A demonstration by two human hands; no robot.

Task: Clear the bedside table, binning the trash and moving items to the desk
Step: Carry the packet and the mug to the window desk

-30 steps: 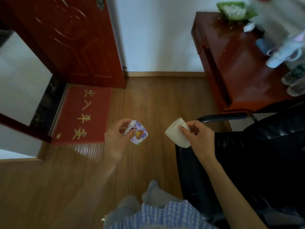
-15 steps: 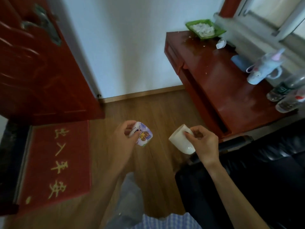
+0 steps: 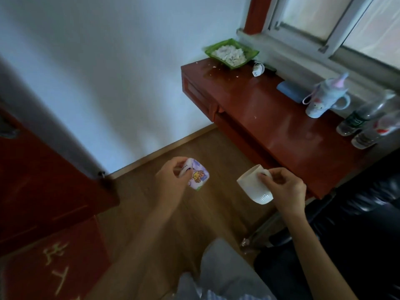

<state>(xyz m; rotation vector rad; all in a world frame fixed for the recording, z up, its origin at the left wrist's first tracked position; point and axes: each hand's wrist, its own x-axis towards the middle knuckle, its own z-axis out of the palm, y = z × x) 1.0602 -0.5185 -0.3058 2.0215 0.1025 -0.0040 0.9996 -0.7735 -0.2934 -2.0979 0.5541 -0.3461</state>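
A white cup (image 3: 255, 185) is gripped by the right hand (image 3: 283, 188) and a small cartoon-printed box (image 3: 197, 176) pinched in the left hand (image 3: 173, 180), neither yet set on the desk (image 3: 281, 131) beyond the fingertips.

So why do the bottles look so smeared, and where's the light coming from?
Head view: the two bottles at the right edge are streaked by motion blur and wide-angle stretch; daylight comes from the window, leaving a pale sheen on the desk; the white cup and printed packet stay fairly sharp.
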